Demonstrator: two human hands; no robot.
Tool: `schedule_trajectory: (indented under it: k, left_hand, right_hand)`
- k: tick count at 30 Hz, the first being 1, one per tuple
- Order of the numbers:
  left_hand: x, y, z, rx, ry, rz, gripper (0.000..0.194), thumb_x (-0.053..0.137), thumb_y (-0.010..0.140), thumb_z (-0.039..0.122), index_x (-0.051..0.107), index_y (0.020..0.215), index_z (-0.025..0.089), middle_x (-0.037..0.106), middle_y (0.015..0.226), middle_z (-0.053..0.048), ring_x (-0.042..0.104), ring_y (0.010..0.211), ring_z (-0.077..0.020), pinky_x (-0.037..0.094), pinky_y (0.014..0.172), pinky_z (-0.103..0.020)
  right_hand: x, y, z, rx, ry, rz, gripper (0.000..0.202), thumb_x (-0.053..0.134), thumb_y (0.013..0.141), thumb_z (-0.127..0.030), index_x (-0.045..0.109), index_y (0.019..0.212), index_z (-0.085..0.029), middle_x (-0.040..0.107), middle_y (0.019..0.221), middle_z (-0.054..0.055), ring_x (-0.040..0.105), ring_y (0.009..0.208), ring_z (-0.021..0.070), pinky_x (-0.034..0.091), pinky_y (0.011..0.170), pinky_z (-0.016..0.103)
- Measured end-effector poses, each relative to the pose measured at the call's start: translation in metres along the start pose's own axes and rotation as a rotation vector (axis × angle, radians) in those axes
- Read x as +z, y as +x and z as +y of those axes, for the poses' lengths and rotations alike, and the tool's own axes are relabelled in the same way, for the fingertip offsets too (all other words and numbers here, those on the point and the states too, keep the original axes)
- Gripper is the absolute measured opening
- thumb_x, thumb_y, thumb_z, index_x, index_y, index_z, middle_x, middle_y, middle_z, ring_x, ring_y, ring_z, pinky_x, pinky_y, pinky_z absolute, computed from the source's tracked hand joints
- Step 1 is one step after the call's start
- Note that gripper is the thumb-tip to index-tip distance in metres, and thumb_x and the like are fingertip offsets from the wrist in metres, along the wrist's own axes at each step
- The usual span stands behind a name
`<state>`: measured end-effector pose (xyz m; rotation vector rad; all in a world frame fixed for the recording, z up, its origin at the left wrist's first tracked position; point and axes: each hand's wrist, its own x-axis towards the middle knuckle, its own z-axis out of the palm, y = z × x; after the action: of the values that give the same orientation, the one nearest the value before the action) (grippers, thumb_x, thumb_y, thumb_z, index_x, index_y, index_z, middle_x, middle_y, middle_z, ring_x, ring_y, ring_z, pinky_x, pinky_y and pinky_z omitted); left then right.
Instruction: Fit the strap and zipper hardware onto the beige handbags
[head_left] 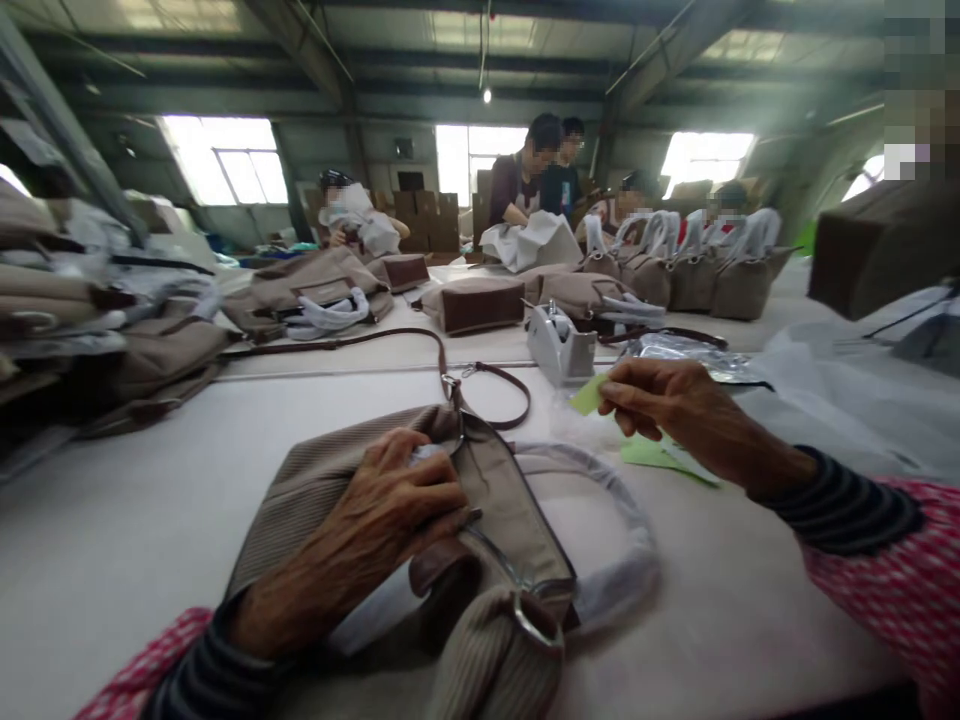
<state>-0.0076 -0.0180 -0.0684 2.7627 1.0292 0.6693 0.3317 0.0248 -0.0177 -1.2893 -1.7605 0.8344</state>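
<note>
A taupe ribbed handbag with brown leather trim lies on the table in front of me, its zipped opening facing right. My left hand is curled over the bag near the opening, gripping it; a bit of white wrapping shows under the fingers. One handle, wrapped in white, lies out to the right of the bag. Between thumb and fingers of my right hand is a small light-green paper slip, held above the table. Below that hand lie more green slips.
A grey tape dispenser stands beyond my right hand. A brown strap loops behind the bag. Similar bags are spread across the far table, with a pile at left. Clear plastic lies at right. Several co-workers are behind.
</note>
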Motion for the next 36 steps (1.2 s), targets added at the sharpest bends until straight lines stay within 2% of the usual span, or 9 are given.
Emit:
schedule_trajectory:
  k: [3, 5, 8, 10, 16, 21, 26, 29, 36]
  left_hand:
    - [-0.002, 0.002, 0.003, -0.042, 0.078, -0.143, 0.024, 0.056, 0.106, 0.035, 0.07, 0.088, 0.028, 0.066, 0.105, 0.001, 0.047, 0.107, -0.0256, 0.036, 0.096, -0.043]
    - [-0.005, 0.003, 0.006, -0.06, 0.1, -0.162, 0.023, 0.055, 0.106, 0.037, 0.071, 0.092, 0.028, 0.065, 0.106, 0.0, 0.045, 0.107, -0.0259, 0.035, 0.094, -0.044]
    - [-0.006, 0.004, 0.009, -0.069, 0.1, -0.149, 0.027, 0.049, 0.109, 0.037, 0.072, 0.096, 0.028, 0.065, 0.108, -0.001, 0.044, 0.106, -0.0255, 0.035, 0.096, -0.045]
    - [-0.005, 0.004, 0.009, -0.076, 0.096, -0.133, 0.029, 0.046, 0.11, 0.036, 0.071, 0.097, 0.028, 0.065, 0.11, -0.001, 0.044, 0.107, -0.0261, 0.035, 0.097, -0.046]
    - [-0.004, 0.007, 0.011, -0.091, 0.114, -0.13, 0.028, 0.048, 0.109, 0.034, 0.071, 0.097, 0.027, 0.067, 0.109, -0.002, 0.045, 0.107, -0.0272, 0.037, 0.1, -0.05]
    - [-0.005, 0.006, 0.011, -0.09, 0.154, -0.111, 0.026, 0.05, 0.109, 0.032, 0.071, 0.095, 0.026, 0.067, 0.11, -0.002, 0.046, 0.111, -0.0266, 0.037, 0.103, -0.048]
    - [0.004, 0.003, -0.001, -0.085, 0.134, -0.048, 0.021, 0.053, 0.107, 0.031, 0.07, 0.096, 0.026, 0.065, 0.112, -0.002, 0.045, 0.11, -0.0272, 0.036, 0.1, -0.048]
    - [0.01, 0.003, -0.008, -0.068, 0.149, -0.024, 0.021, 0.054, 0.107, 0.031, 0.07, 0.094, 0.026, 0.065, 0.109, -0.002, 0.046, 0.108, -0.0268, 0.037, 0.098, -0.049]
    - [0.001, 0.003, 0.002, -0.054, 0.155, 0.026, 0.022, 0.057, 0.105, 0.031, 0.073, 0.091, 0.024, 0.067, 0.109, -0.004, 0.047, 0.112, -0.0264, 0.041, 0.105, -0.048]
  right_hand:
    - [0.046, 0.025, -0.033, -0.001, 0.107, -0.227, 0.021, 0.068, 0.086, -0.03, 0.069, 0.075, -0.012, 0.065, 0.061, 0.002, 0.05, 0.048, 0.0073, 0.032, 0.043, 0.018]
    - [0.075, 0.039, -0.043, 0.078, 0.144, -0.426, 0.014, 0.065, 0.082, -0.021, 0.067, 0.071, -0.012, 0.069, 0.065, 0.003, 0.053, 0.047, 0.0073, 0.032, 0.041, 0.017]
    - [0.107, 0.052, -0.039, 0.17, 0.076, -0.66, 0.012, 0.061, 0.076, -0.012, 0.065, 0.065, -0.012, 0.067, 0.059, 0.002, 0.051, 0.041, 0.0074, 0.029, 0.037, 0.017]
    - [0.118, 0.054, -0.033, 0.19, 0.028, -0.708, 0.014, 0.059, 0.074, -0.011, 0.063, 0.061, -0.013, 0.064, 0.054, 0.0, 0.049, 0.038, 0.0071, 0.03, 0.036, 0.016]
    - [0.132, 0.054, -0.026, 0.309, 0.093, -0.681, 0.016, 0.06, 0.077, -0.013, 0.063, 0.061, -0.013, 0.066, 0.055, 0.0, 0.051, 0.039, 0.0069, 0.032, 0.034, 0.015]
    - [0.144, 0.054, -0.02, 0.306, 0.071, -0.732, 0.015, 0.062, 0.072, -0.011, 0.061, 0.057, -0.014, 0.058, 0.047, -0.003, 0.049, 0.04, 0.0067, 0.034, 0.035, 0.014]
    - [0.162, 0.049, -0.009, 0.337, 0.214, -0.604, 0.019, 0.06, 0.071, -0.013, 0.052, 0.054, -0.017, 0.051, 0.045, -0.005, 0.041, 0.039, 0.0064, 0.028, 0.035, 0.017]
    - [0.168, 0.045, -0.007, 0.208, 0.093, -0.53, 0.022, 0.06, 0.073, -0.011, 0.05, 0.054, -0.018, 0.046, 0.047, -0.005, 0.042, 0.044, 0.0075, 0.028, 0.04, 0.019]
    - [0.166, 0.032, -0.009, -0.137, -0.188, -0.359, 0.011, 0.066, 0.079, -0.011, 0.064, 0.068, -0.014, 0.06, 0.068, -0.001, 0.054, 0.068, 0.0123, 0.036, 0.062, 0.024]
